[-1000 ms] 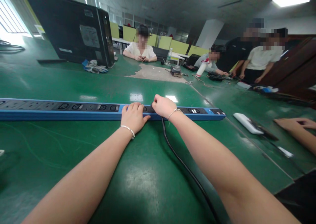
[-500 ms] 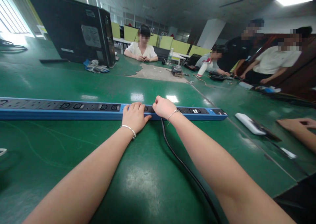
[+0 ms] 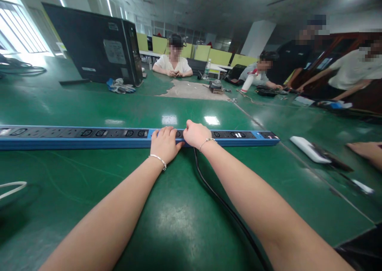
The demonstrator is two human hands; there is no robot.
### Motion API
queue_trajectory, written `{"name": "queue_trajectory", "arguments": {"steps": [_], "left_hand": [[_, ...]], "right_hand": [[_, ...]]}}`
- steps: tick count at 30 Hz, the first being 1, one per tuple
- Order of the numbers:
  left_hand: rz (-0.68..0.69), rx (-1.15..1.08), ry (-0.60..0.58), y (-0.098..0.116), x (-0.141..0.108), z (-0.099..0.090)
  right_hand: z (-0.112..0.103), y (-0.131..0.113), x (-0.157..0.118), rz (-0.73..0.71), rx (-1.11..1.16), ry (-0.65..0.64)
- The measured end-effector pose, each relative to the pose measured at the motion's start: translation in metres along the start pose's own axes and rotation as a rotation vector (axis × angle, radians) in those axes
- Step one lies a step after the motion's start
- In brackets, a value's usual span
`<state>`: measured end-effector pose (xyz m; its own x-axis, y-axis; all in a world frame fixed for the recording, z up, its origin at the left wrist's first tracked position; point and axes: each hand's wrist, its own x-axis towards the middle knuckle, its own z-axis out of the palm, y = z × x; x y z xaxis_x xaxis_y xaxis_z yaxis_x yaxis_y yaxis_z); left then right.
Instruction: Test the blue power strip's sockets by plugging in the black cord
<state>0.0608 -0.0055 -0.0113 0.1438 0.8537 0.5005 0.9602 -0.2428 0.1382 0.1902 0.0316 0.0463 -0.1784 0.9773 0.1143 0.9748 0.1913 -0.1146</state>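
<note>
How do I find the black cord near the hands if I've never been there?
Start with the big green table and the long blue power strip lying across it. Go to the right hand on the strip; from beneath it a black cord curves down toward the picture's bottom. It runs between the forearms, unlike the white loop at the left edge.

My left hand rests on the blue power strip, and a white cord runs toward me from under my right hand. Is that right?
Not quite: the cord is black, not white, as the head view shows. The rest stands: your left hand rests on the blue power strip, and the cord runs toward you from under your right hand.
</note>
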Motion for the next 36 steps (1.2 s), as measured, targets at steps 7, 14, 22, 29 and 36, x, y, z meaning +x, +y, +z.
{"name": "queue_trajectory", "arguments": {"steps": [7,14,22,29,36], "left_hand": [[-0.013,-0.024,0.009,0.001,0.000,-0.003],[0.077,-0.142,0.065,0.010,0.005,-0.014],[-0.029,-0.062,-0.036,0.038,0.027,-0.034],[-0.144,0.144,-0.347,0.064,0.064,-0.042],[-0.133,0.196,-0.367,0.072,0.067,-0.037]], "right_hand": [[0.009,0.006,-0.012,0.044,0.123,0.117],[0.030,0.045,-0.027,-0.044,0.090,0.319],[0.043,0.055,-0.034,-0.135,0.059,0.328],[0.045,0.055,-0.031,-0.119,0.114,0.348],[0.045,0.055,-0.030,-0.115,0.129,0.346]]}}
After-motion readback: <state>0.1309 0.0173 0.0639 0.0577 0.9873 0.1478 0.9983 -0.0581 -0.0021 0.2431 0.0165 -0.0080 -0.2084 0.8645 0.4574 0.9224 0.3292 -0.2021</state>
